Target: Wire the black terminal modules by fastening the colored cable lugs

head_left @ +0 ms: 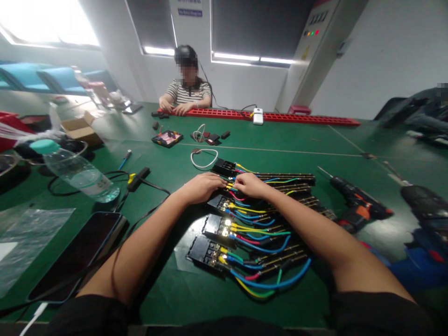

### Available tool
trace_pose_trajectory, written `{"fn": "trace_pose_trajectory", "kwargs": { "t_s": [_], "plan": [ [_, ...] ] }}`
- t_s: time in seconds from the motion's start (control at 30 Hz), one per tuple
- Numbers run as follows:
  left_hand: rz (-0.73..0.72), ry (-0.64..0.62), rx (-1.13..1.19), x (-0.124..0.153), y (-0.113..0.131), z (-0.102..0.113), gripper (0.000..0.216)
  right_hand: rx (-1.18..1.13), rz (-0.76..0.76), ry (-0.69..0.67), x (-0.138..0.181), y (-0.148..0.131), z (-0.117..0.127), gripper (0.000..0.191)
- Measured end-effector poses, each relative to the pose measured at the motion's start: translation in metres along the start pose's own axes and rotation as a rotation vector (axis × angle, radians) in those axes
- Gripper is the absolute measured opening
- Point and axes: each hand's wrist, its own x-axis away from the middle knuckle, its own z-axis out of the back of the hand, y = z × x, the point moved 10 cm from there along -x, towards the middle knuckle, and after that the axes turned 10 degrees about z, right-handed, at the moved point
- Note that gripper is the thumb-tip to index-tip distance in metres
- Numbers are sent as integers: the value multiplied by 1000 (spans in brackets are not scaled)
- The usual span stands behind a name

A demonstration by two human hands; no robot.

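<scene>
Several black terminal blocks with brass contacts lie in a column on the green table, the nearest block [201, 251] close to me. Yellow, blue, red and green wires [261, 229] run rightward from them along dark strips with brass-coloured lines [289, 254]. My left hand [205, 188] is closed over the second block from the far end, which its fingers mostly hide. Facing it, my right hand [251, 185] is closed in a pinch at the ends of that block's wires. Short yellow wire ends [229, 185] show between the hands. The farthest block [224, 166] lies just beyond them.
Right of the blocks lies a cordless screwdriver [360, 203], with a blurred blue tool [416, 261] beyond. On the left are a phone [77, 256], a bottle [79, 175] and a black cable [140, 179]. Across the table a person [189, 91] sits behind a long red rack [290, 117].
</scene>
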Motion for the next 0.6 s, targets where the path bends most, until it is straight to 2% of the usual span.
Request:
{"fn": "trace_pose_trajectory", "kwargs": {
  "t_s": [0.23,0.33,0.4,0.47,0.6],
  "plan": [
    [10,9,30,0,-2,1,36,42,-47,-54,4,-1,0,18],
    [12,12,33,-1,-2,0,36,170,-71,-35,16,-9,10,22],
    [5,8,28,-1,-2,0,35,310,-39,9,30,-26,23,24],
    [0,6,16,-1,-1,-1,34,355,-3,25,53,-50,32,26],
    [5,17,9,-1,0,1,32,178,112,-68,127,-108,34,21]
  ]
}}
